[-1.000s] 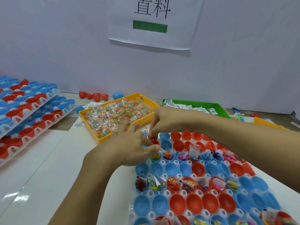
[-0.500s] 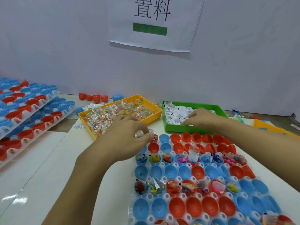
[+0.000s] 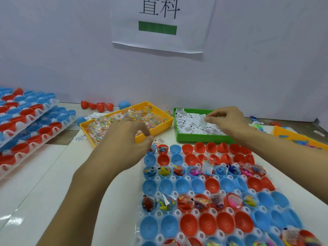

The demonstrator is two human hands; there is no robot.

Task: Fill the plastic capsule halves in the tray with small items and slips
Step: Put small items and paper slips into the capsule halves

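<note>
Looking down at our work, we see the clear tray (image 3: pixel 174 178) of red and blue capsule halves (image 3: pixel 188 222) lying on the white table (image 3: pixel 53 174) in front of us, below and between our two hands. Its long axis runs away from us toward the two bins, and every half sits with its open side facing up. Some rows already hold small toys and folded slips; others show only bare plastic.

Our left hand (image 3: pixel 124 141) hovers over the tray's far left corner, just at the near edge of the yellow bin (image 3: pixel 156 129) of small packets. Its fingers are curled with thumb and forefinger drawn together; something small seems pinched there, but we cannot tell for sure what it is.

Our right hand (image 3: pixel 225 119) is over the green bin (image 3: pixel 200 139), which stands just beyond the tray's far edge. Its thumb and fingers pinch a white slip (image 3: pixel 202 120) lifted slightly above the heap of printed slips in the bin.

To our left, stacked trays (image 3: pixel 26 121) of more red and blue halves lean at a slant. A few loose halves (image 3: pixel 101 106) lie by the wall, and a paper sign (image 3: pixel 159 23) hangs above them.
</note>
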